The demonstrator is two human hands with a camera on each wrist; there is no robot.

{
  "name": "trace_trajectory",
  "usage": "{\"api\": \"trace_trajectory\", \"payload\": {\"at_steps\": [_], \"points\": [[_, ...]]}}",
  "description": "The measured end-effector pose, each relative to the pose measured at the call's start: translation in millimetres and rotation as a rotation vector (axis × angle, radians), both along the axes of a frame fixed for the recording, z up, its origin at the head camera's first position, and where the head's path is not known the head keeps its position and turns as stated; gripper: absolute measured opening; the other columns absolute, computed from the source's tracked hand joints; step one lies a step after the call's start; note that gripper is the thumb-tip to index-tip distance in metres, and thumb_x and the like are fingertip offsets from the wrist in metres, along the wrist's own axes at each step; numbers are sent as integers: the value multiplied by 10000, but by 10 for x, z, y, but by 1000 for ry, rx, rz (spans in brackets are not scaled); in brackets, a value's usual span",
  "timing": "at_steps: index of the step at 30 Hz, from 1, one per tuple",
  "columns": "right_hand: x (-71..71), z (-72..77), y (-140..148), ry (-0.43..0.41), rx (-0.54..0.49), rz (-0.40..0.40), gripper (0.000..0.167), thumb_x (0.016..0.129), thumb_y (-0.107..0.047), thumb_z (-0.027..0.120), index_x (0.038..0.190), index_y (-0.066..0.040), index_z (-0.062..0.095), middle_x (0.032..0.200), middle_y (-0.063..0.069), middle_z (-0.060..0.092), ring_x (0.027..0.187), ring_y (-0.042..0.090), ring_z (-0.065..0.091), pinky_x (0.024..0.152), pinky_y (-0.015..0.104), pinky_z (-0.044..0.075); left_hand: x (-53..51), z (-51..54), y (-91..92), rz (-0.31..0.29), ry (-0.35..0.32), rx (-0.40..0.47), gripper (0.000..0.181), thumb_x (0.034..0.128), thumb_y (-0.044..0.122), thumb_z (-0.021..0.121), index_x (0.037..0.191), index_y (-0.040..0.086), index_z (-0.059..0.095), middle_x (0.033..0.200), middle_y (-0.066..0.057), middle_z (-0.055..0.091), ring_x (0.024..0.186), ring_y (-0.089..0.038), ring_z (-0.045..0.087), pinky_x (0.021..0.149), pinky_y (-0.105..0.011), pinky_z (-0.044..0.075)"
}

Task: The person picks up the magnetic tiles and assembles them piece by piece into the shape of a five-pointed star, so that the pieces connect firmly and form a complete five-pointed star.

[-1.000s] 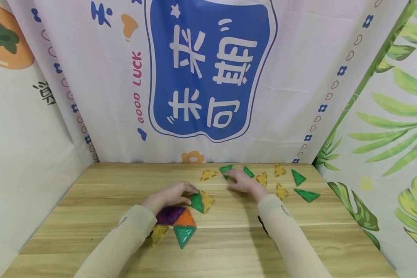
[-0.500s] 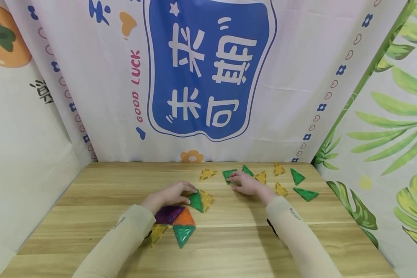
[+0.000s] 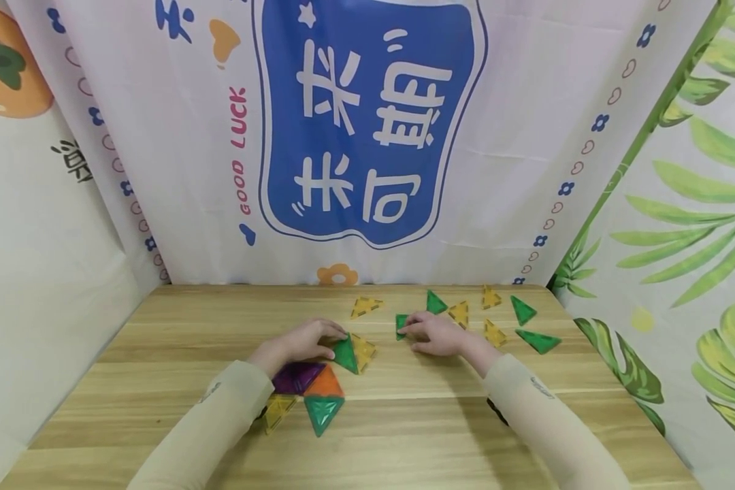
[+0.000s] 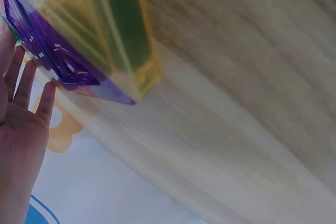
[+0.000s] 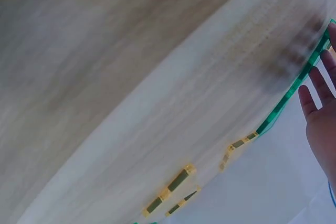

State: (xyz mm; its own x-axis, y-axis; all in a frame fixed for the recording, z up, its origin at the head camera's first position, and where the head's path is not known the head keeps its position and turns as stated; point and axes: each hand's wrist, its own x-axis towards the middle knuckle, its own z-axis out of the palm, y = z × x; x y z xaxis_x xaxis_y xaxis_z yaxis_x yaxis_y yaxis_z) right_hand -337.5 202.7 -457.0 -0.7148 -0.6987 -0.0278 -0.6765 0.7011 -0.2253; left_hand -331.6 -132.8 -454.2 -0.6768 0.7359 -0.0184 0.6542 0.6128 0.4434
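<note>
On the left of the table in the head view, my left hand (image 3: 308, 340) holds a green triangular magnetic tile (image 3: 346, 355) with thumb and fingertips. Against that tile's right edge lies a yellow triangular tile (image 3: 363, 352). Just below the hand sit two purple tiles (image 3: 298, 378), an orange tile (image 3: 324, 382), a teal tile (image 3: 324, 412) and a yellow tile (image 3: 280, 412), edge to edge. Nearer the middle, my right hand (image 3: 439, 333) grips another green tile (image 3: 401, 325), partly hidden by the fingers. The right wrist view catches a green tile edge (image 5: 294, 87) beside those fingers.
Loose yellow triangles (image 3: 365, 307) and green triangles (image 3: 523, 310) are scattered along the back and right of the wooden table (image 3: 177, 354). A printed curtain (image 3: 208, 177) hangs directly behind the table's back edge.
My right hand has drawn a green tile away from the back edge, toward me and slightly right, turning it on the way. My left hand has stayed in place on its green tile.
</note>
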Motion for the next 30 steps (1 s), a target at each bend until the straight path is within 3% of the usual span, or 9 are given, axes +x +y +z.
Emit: {"api": "trace_trajectory", "payload": {"at_steps": [11,19,24,30], "points": [[194,97,50,-70,5,46,402,915,-231,626,1307,-158,578,1347,102,470,1255,298,428,1036,476,378,-32,-40,4,22,-11,-22,416,873,186,679,1269,86,602,1347,-96,535,1283,-295,450,1071,-448,359],[38,72,206,-31,-104,73,407,890,-58,631,1292,-98,578,1379,155,468,1280,353,415,1038,530,360,-14,-14,1,9,-14,2,403,873,145,676,1257,47,603,1333,-128,539,1268,-323,458,1055,-469,371],[-52,41,237,-93,-80,91,449,905,12,570,1335,-111,541,1451,117,421,1338,342,364,1075,530,315,-16,-23,0,7,-8,-3,403,876,155,674,1260,53,603,1335,-122,539,1268,-317,459,1055,-465,372],[-21,19,227,-70,-60,104,426,907,21,559,1317,-94,556,1396,112,467,1295,334,415,1052,512,354,-19,-23,-1,10,-16,6,401,872,153,679,1254,55,607,1332,-121,541,1268,-316,459,1057,-464,370]]}}
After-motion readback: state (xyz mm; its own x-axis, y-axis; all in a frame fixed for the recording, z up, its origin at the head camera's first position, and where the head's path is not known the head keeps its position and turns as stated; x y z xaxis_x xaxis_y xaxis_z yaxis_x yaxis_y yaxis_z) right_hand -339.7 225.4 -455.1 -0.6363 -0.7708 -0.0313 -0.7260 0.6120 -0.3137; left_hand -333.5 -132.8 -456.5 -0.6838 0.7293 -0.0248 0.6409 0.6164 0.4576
